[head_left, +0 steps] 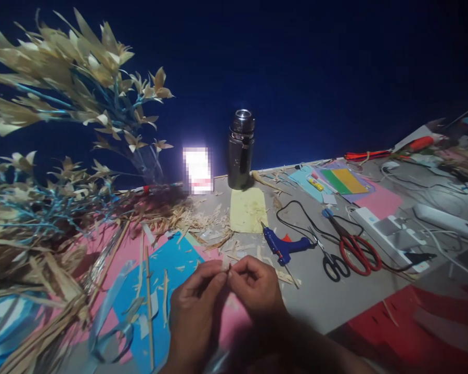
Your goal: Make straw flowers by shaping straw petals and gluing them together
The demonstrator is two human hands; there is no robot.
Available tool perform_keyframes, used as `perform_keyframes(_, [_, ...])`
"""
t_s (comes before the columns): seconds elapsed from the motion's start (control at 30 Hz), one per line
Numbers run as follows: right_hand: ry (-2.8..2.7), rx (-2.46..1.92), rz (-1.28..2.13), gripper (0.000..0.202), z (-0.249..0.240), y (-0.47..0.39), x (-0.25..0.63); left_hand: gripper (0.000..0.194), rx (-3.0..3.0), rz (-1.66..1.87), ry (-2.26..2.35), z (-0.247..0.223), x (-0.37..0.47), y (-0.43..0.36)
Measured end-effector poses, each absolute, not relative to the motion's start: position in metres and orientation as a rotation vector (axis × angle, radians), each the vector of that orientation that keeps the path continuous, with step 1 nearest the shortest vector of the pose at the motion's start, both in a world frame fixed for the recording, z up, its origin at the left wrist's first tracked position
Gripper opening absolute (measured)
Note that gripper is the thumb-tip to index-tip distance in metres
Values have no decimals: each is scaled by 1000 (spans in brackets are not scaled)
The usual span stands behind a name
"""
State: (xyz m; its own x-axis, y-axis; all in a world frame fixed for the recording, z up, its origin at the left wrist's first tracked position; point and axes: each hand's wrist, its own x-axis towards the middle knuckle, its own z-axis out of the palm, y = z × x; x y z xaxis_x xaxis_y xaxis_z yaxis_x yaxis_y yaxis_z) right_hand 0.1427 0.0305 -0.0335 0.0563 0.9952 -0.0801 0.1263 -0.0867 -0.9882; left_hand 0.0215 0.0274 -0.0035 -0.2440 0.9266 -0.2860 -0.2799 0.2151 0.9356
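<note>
Both hands meet at the front middle of the table, fingertips pressed together. My left hand (pixel 198 295) is closed in a pinch between thumb and forefinger. Beside it my right hand (pixel 257 286) pinches too, its other fingers curled in. Something tiny seems to be between the fingertips, too small and too covered to name. Below and left of the hands lie blue paper (pixel 175 254) and pink paper (pixel 237 317), strewn with straw-coloured scraps. A blue glue gun (pixel 286 246) rests just beyond my right hand, its nozzle on a pale yellow pad (pixel 246 208).
Black-handled scissors (pixel 335 265) and red-handled scissors (pixel 359 254) lie to the right, near a white power strip (pixel 390 239) and cords. A dark thermos flask (pixel 241 150) stands at the back. Dried-leaf flowers on blue stems (pixel 105 93) and a ribbon (pixel 109 322) occupy the left.
</note>
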Motion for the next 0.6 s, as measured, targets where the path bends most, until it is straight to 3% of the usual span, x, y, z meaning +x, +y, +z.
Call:
perform_keyframes(0.1, [-1468, -1381, 1027, 13, -31, 30, 162, 24, 585, 1272, 1261, 1, 20, 30])
perform_keyframes(0.17, [-1694, -1373, 712, 11, -29, 32, 188, 26, 511, 1239, 1172, 0, 19, 32])
perform_keyframes(0.3, [-1980, -1636, 166, 43, -30, 38, 253, 26, 515, 1239, 1067, -8, 17, 36])
perform_keyframes(0.4, [-2194, -1754, 32, 61, -39, 42, 286, 25, 632, 1216, 1112, -13, 17, 37])
perform_keyframes(0.6, [-2322, -1746, -33, 58, -60, 53, 298, 23, 929, 1206, 1308, -14, 13, 38])
